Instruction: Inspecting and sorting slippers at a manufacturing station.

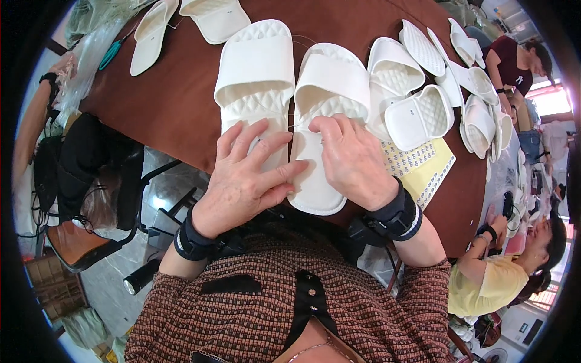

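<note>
The pair of white slides before you lies side by side on the brown-covered bench, straps away from you and heels toward you: the left slide (254, 63) and the right slide (336, 75), with a fine clear thread showing between them. Your left grip (245, 181) is spread, palm down, its longer fingers resting across the left slide's footbed while index finger and thumb reach over the right slide's heel; it does not appear closed on anything. Your right grip (354, 160) is curled over the right slide's footbed just below the strap, and whether it pinches something there you cannot tell from this view. As for progress, a small dark mark peeks out between your left fingers, probably a label on that footbed, but the matching spot on the right slide is covered, so this pair seems partway done at least. Small labels already show on a heel at the far edge (215, 24) and on the slide just right of your pair (417, 121). Sticker sheets (440, 164) beside your right wrist carry many unused labels; among the piled slides (480, 130), how many are unmarked can't be made out.
</note>
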